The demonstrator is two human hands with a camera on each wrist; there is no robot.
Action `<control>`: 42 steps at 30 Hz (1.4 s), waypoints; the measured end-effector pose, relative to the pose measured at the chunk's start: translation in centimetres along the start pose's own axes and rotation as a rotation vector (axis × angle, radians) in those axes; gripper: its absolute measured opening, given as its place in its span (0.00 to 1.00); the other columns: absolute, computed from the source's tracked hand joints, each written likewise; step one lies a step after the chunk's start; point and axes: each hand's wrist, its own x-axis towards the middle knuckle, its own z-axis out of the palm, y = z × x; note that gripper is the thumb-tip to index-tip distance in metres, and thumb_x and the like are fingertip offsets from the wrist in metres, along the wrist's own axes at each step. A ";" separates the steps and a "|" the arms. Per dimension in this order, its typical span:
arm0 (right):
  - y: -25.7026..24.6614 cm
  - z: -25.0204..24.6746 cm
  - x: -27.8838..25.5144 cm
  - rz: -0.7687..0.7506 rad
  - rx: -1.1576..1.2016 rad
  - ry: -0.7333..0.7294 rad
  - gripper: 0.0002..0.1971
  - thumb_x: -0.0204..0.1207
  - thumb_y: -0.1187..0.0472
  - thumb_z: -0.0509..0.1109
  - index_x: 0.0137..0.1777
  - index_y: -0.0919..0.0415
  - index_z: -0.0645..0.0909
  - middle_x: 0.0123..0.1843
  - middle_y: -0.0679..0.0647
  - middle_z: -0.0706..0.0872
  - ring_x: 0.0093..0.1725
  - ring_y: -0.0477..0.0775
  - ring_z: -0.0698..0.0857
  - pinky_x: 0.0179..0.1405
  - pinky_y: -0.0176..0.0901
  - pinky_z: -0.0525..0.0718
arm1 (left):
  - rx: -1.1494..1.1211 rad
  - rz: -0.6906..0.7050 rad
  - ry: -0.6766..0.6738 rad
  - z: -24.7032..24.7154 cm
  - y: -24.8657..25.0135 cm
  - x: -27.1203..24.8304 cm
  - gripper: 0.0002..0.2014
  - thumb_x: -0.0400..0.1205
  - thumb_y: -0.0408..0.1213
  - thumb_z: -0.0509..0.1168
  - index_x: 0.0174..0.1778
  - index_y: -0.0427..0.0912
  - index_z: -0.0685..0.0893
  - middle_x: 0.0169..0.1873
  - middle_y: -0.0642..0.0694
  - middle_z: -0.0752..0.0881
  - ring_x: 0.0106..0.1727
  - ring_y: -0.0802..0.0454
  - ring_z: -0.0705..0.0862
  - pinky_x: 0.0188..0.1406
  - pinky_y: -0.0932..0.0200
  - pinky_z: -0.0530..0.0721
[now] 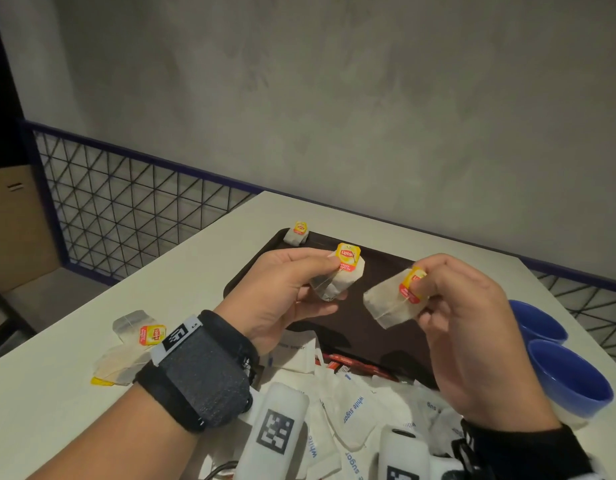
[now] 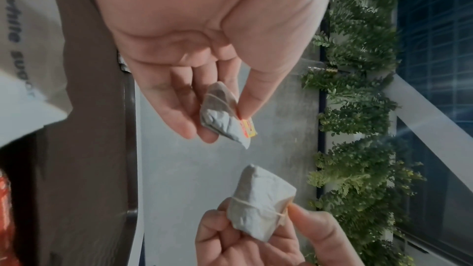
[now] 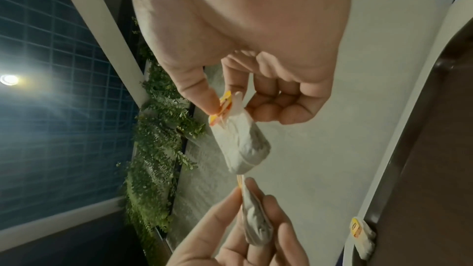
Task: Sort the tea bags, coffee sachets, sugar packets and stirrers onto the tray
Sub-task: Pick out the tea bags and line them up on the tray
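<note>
My left hand (image 1: 325,282) pinches a Lipton tea bag (image 1: 341,277) by its yellow tag, above the dark brown tray (image 1: 351,336). My right hand (image 1: 420,299) pinches a second tea bag (image 1: 386,303) by its tag, also over the tray. The left wrist view shows the left hand's bag (image 2: 221,116) between thumb and fingers, with the right hand's bag (image 2: 258,203) below it. In the right wrist view, thumb and forefinger hold the hanging bag (image 3: 243,145). One more tea bag (image 1: 297,233) sits at the tray's far left corner.
Two tea bags (image 1: 136,341) lie on the white table left of my left wrist. A heap of white sugar packets (image 1: 351,400) and red sachets (image 1: 355,365) covers the tray's near edge. Two blue cups (image 1: 569,375) stand at the right. A wire fence (image 1: 126,202) runs behind the table.
</note>
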 end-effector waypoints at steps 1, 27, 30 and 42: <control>0.0 0.0 0.0 0.004 0.006 -0.010 0.18 0.76 0.75 0.63 0.28 0.60 0.83 0.33 0.52 0.81 0.36 0.43 0.81 0.42 0.45 0.81 | 0.010 0.002 0.001 0.0 0.0 0.0 0.12 0.83 0.36 0.73 0.60 0.38 0.92 0.52 0.39 0.94 0.46 0.47 0.93 0.39 0.57 0.92; 1.6 0.5 0.2 -0.151 -0.289 0.047 0.06 0.74 0.59 0.81 0.50 0.52 0.92 0.41 0.54 0.92 0.43 0.56 0.91 0.43 0.48 0.93 | 0.275 0.196 -0.166 0.7 -0.3 -0.8 0.11 0.82 0.38 0.73 0.58 0.42 0.94 0.50 0.43 0.95 0.51 0.50 0.94 0.50 0.55 0.91; 1.9 0.6 0.4 -0.087 -0.233 0.049 0.07 0.74 0.58 0.82 0.52 0.54 0.91 0.41 0.57 0.92 0.41 0.56 0.91 0.39 0.42 0.92 | 0.283 0.199 -0.142 0.7 -0.4 -0.7 0.10 0.82 0.36 0.74 0.58 0.43 0.94 0.50 0.44 0.95 0.53 0.50 0.94 0.48 0.58 0.89; 0.3 2.8 0.8 0.012 -0.276 0.001 0.05 0.80 0.52 0.76 0.48 0.53 0.90 0.44 0.51 0.94 0.47 0.53 0.90 0.44 0.48 0.86 | 0.323 0.198 -0.115 0.7 2.1 -0.2 0.09 0.83 0.34 0.74 0.58 0.45 0.92 0.47 0.46 0.95 0.47 0.54 0.93 0.46 0.59 0.90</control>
